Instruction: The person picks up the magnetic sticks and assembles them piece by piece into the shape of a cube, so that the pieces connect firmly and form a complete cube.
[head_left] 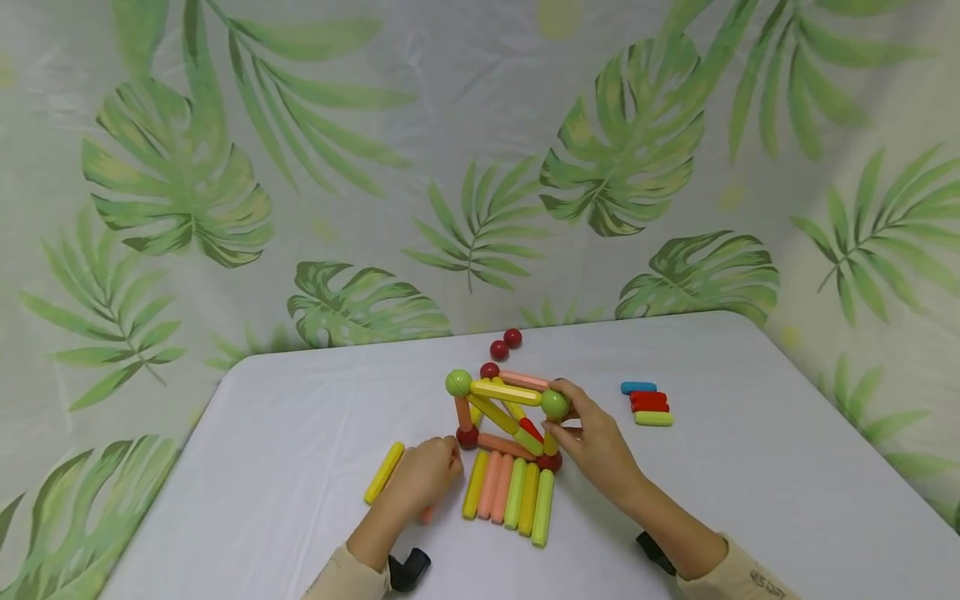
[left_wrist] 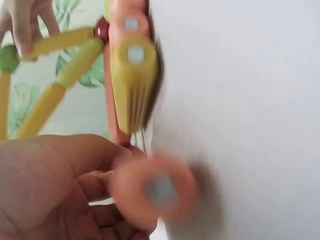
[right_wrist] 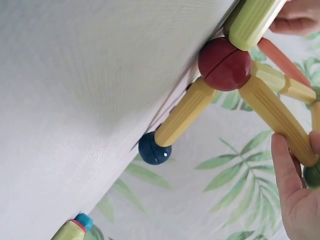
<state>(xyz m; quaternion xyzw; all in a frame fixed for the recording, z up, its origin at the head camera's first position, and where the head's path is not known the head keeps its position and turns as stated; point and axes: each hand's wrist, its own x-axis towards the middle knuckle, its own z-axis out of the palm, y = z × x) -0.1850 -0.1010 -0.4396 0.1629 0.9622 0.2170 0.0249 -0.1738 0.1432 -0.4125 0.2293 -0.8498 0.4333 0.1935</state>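
From my remote seat, the thing I'd sweat is the ball-and-stick model (head_left: pixel 493 414), standing just right of centre in the lower half of the head view. The right hand (head_left: pixel 600 446) has it pinched at the right green ball (head_left: pixel 555 405), about where an upright yellow stick meets it. I'm guessing those joints only cling by magnets, so a small twist or lopsided squeeze could pop one loose and drop the top bar.

The left hand (head_left: pixel 422 473), lower and left of the model, holds a pink stick (left_wrist: pixel 132 187). It's blurry in the left wrist view, so I can't tell how firm that grip is. Swing it in too close and the metal end could grab the wrong joint. The fingers are also right by the lower-left red ball (head_left: pixel 467 437), so a bump could skew that corner.

The row of sticks (head_left: pixel 505 487) lies at lower centre, right in front, so a falling piece would scatter it. And the two loose red balls (head_left: pixel 499 350) sit near the far table edge; one jolt and they could roll off.
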